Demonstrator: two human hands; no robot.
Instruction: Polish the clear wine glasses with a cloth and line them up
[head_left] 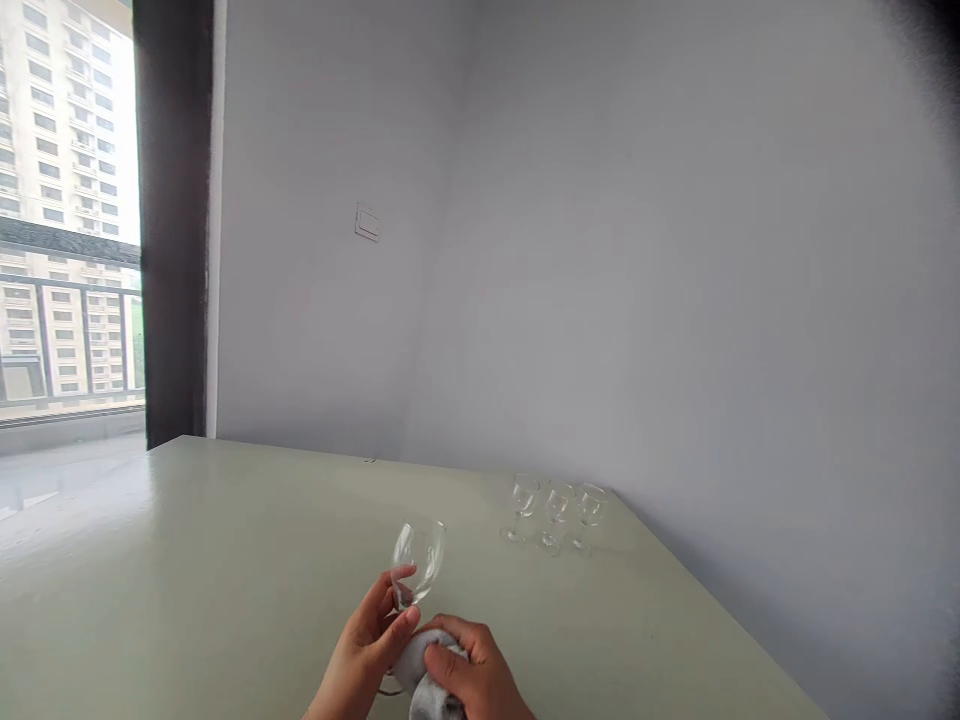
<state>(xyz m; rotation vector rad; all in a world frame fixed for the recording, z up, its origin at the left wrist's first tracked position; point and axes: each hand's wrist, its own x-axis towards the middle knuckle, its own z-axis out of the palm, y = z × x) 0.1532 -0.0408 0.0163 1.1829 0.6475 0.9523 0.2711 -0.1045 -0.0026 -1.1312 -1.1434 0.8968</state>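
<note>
A clear stemmed glass [420, 565] is held near the table's front, its bowl up and tilted a little. The fingers of my left hand [367, 640] wrap round the lower part of its bowl. Just to the right, my right hand [480, 665] grips a grey-white cloth [431, 650] against the glass's stem, its thumb pressed on the cloth. Part of the glass's round foot shows below the hands; the stem is hidden by cloth and fingers.
Several clear stemmed glasses, among them one at the left [525, 495], stand upright at the back right of the pale green table [247, 560]. Grey walls [600, 250] rise behind. A window [67, 220] is at the far left.
</note>
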